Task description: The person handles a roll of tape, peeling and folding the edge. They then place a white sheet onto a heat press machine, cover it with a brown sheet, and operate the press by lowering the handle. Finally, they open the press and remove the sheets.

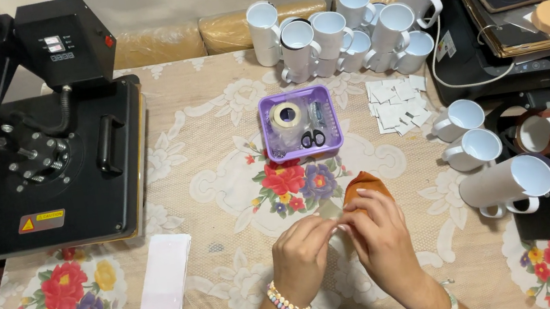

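Near the table's front edge, both hands meet: the right hand [382, 229] cups an orange roll [367, 186], while the left hand [302, 248] pinches narrowly at it. Picking its edge probably goes best with the roll held steady.

Floral-clothed table [211, 113]: heat press [40, 139], mugs [343, 28], basket [300, 123].

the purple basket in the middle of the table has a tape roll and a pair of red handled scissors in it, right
Not quite. In the head view the purple basket does hold a tape roll, but the scissors have black handles, not red.
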